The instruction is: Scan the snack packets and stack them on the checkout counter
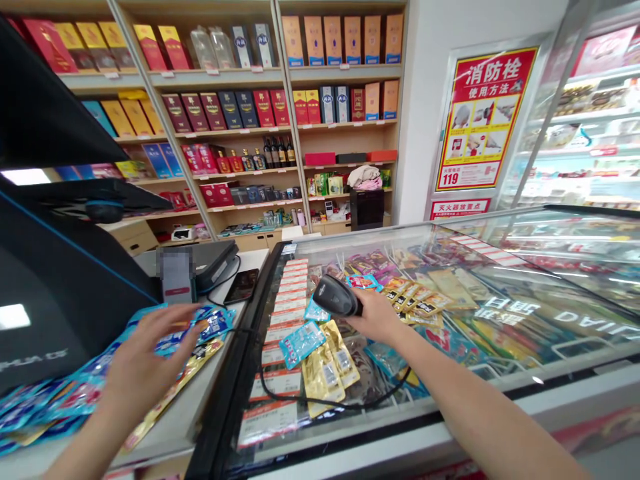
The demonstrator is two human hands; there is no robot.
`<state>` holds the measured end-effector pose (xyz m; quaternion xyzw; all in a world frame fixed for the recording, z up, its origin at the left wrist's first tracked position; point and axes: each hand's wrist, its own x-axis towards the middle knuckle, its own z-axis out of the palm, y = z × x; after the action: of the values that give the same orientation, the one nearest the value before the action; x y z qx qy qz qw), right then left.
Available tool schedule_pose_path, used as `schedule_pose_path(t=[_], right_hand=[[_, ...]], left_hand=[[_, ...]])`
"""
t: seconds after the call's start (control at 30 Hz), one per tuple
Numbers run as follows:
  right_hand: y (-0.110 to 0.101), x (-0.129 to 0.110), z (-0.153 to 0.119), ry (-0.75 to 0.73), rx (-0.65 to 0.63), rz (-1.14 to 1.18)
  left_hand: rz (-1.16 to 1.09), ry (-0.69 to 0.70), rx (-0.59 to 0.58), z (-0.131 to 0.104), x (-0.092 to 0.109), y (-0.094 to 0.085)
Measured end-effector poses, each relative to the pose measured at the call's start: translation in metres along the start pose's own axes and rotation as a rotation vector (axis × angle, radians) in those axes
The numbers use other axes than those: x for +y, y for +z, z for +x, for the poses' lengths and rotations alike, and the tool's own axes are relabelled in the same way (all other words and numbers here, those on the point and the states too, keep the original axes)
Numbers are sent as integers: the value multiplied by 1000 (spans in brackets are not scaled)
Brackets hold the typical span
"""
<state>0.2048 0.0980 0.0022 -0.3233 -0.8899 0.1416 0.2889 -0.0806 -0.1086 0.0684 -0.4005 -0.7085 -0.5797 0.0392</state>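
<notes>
Left grip was spread wide over blue snack packets on counter. Barcode scanner, judged light, rigid, was held by handle in right grip above freezer. Packets were judged soft, slippery, best pinched at edges.

Has a slim, bare left forearm and a bare, blurred left grip; has likewise a bare right forearm, tapering smoothly, and a bare right grip.
</notes>
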Motion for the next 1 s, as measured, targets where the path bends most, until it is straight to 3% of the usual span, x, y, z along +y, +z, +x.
schedule_pose_path(t=[0.1, 0.17, 0.3, 0.4, 0.5, 0.57, 0.67, 0.87, 1.0], right_hand=[[0, 0, 1, 3, 3, -9], [0, 0, 1, 3, -7, -24], [0, -1, 2, 4, -33, -41], [1, 0, 2, 0, -30, -20], [2, 2, 2, -10, -14, 12], [2, 3, 3, -14, -11, 22], [3, 3, 3, -18, -8, 25], [-1, -2, 1, -36, 11, 22], [-5, -7, 0, -43, -23, 9]], left_hand=[[0, 28, -401, -21, 0, 54], [-17, 60, -557, -34, -2, 83], [295, 123, -575, -44, -9, 116], [679, 153, -663, -41, -12, 122], [815, 141, -733, -40, -12, 121], [770, 83, -742, -40, -12, 118], [522, -18, -685, -36, -12, 114], [-187, -288, -462, -13, -4, 112], [-398, -372, -238, -8, -5, 120]])
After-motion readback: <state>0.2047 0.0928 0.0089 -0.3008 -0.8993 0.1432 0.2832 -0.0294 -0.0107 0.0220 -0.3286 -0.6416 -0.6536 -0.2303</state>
